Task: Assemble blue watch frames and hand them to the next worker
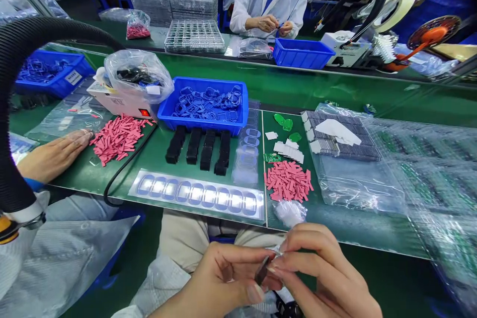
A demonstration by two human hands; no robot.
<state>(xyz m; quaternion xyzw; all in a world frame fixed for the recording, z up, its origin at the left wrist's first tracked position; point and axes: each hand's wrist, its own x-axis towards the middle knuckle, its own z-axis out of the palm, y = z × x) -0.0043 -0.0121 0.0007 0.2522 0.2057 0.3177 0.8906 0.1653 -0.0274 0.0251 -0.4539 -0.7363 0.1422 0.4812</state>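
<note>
Low in the head view, my left hand (pixel 233 278) pinches a small dark flat piece (pixel 263 271) between thumb and fingers. Close against it, my right hand (pixel 324 268) has its fingertips together on the upper edge of the same piece, where a bit of something whitish shows. Both hands are above my lap, in front of the table edge. Just beyond them on the green table lie a crumpled clear plastic bit (pixel 290 212), a pile of pink strips (pixel 288 180) and a sheet of oval film pieces (pixel 197 195).
A blue bin (pixel 203 126) of blue frames stands behind several black stacks (pixel 207 150). Another person's hand (pixel 61 155) lies at the left by more pink strips (pixel 117 139). A black hose (pixel 9 109) arches at far left. Trays of green boards (pixel 428 174) are at right.
</note>
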